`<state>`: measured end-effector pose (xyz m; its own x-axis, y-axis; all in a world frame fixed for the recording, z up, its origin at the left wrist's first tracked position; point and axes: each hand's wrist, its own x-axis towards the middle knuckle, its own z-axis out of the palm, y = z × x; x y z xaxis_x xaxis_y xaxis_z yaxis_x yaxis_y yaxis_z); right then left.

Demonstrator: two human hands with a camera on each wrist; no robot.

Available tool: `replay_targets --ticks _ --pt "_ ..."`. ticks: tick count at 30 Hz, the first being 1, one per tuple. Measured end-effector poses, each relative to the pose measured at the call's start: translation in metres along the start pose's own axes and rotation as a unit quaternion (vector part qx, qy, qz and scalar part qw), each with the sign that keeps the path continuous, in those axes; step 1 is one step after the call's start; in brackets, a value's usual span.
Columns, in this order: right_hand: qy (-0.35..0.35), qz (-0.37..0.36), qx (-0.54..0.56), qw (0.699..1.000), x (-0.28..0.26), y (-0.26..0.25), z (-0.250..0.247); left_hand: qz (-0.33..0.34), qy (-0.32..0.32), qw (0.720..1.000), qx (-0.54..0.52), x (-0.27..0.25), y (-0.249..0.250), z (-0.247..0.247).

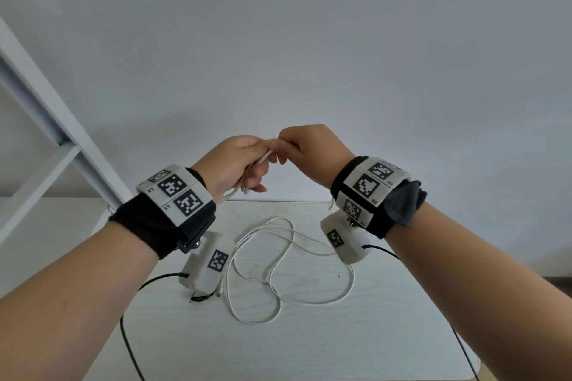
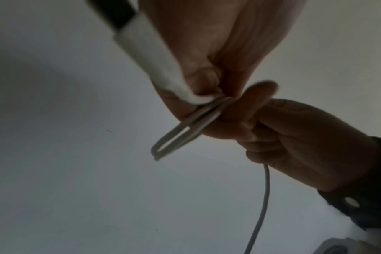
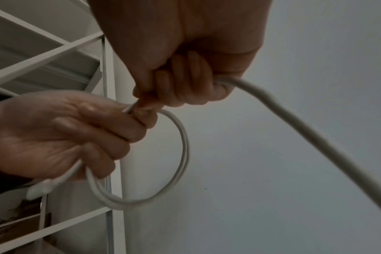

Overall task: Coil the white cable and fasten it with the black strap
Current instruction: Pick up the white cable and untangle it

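Observation:
Both hands are raised above the table and meet fingertip to fingertip. My left hand (image 1: pixel 257 164) (image 2: pixel 218 96) (image 3: pixel 87 137) grips a small coil (image 3: pixel 183 154) (image 2: pixel 176 137) of the white cable, with a white connector (image 3: pixel 39 187) sticking out below its palm. My right hand (image 1: pixel 288 145) (image 3: pixel 163 92) (image 2: pixel 294 137) pinches the cable right at the coil, and a strand (image 3: pixel 305 134) trails out of its fist. The rest of the white cable (image 1: pixel 278 272) lies in loose loops on the table. A small black piece (image 1: pixel 201 298) beside the cable's other plug may be the strap; I cannot tell.
The white table (image 1: pixel 371 334) has its far edge against a plain wall. A white shelf frame (image 1: pixel 62 133) (image 3: pixel 54 51) stands at the left. Wrist cameras (image 1: pixel 207 263) (image 1: pixel 343 238) hang under both wrists, with black leads (image 1: pixel 130 349) running off the near edge.

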<state>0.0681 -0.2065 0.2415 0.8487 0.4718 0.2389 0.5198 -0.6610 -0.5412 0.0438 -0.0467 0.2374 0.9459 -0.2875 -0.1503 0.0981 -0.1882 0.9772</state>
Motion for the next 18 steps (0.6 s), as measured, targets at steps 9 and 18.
replay_targets --ticks 9,18 --pt "-0.02 0.121 0.085 0.989 -0.015 0.04 -0.009 -0.039 -0.026 0.986 -0.157 -0.004 0.008 -0.043" --pt "0.019 0.156 0.091 0.983 -0.022 0.068 0.004 -0.07 -0.053 0.972 -0.218 -0.005 0.01 -0.058"
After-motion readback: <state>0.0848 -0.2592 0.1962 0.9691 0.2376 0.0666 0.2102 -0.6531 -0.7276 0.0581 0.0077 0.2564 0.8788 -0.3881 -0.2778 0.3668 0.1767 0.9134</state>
